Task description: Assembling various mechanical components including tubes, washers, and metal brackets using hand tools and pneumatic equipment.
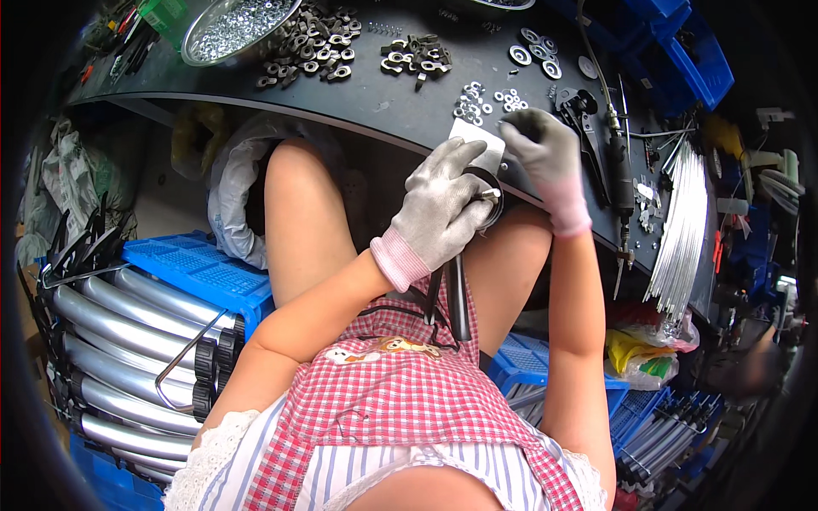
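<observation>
My left hand (436,204), in a grey glove with a pink cuff, is closed around a part with a black curved rim (492,180) and a small metal pin or bolt end (490,195). Two black bars (457,298) hang below that hand over my lap and seem to belong to the same part. Under its fingertips a pale flat plate (477,136) lies at the bench edge. My right hand (545,157), gloved alike, hovers at the edge beside small washers (512,100). Its fingers are bent together; whatever they pinch is too small to make out.
On the dark bench (375,106) lie black metal clips (319,47), large round discs (537,51) and a bowl of small hardware (239,30). To the right are a riveting tool (584,128), an air screwdriver (624,179) and metal rods (682,221). Silver tubes (128,341) fill a blue crate (204,268).
</observation>
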### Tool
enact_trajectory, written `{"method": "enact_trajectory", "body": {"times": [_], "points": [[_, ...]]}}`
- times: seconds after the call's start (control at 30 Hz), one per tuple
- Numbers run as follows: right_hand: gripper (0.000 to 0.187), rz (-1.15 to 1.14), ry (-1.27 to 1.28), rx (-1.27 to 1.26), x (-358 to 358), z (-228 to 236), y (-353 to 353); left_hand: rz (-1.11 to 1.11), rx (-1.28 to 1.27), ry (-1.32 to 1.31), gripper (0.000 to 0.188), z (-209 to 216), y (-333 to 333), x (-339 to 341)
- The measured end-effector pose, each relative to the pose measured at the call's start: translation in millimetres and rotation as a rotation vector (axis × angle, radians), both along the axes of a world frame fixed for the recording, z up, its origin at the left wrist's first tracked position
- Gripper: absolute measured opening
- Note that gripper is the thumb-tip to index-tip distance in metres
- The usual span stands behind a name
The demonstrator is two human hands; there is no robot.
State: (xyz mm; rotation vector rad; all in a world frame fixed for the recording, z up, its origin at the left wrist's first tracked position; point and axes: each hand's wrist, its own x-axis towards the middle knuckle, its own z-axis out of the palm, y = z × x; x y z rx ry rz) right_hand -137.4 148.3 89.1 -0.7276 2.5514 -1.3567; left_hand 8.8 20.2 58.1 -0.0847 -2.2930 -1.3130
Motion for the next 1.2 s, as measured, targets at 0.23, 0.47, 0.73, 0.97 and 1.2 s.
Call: {"method": "enact_trajectory", "body": {"times": [0.23,0.47,0.73,0.97,1.2], "points": [[0.015,0.377,0.142,0.155,56.4,74.5,16.6,-0.058,0.049,0.024,0.017,2.2,-0.2,0.4],[0.017,0.523,0.169,0.15,51.1,78.5,17.5,-0.067,0.013,0.054,0.024,0.6,-1.2,-0.7],[0.024,0.585,0.307,0.116,54.6,63.8,18.5,-0.064,-0.019,0.072,0.032,-2.1,-1.6,-3.1],[0.023,0.663,0.386,0.207,47.4,68.9,15.0,-0.048,-0.002,0.098,0.031,-2.7,-0.8,-5.1],[0.019,0.539,0.251,0.112,55.8,55.0,15.5,-0.013,0.059,0.148,0.015,-4.9,2.0,-5.8]]}}
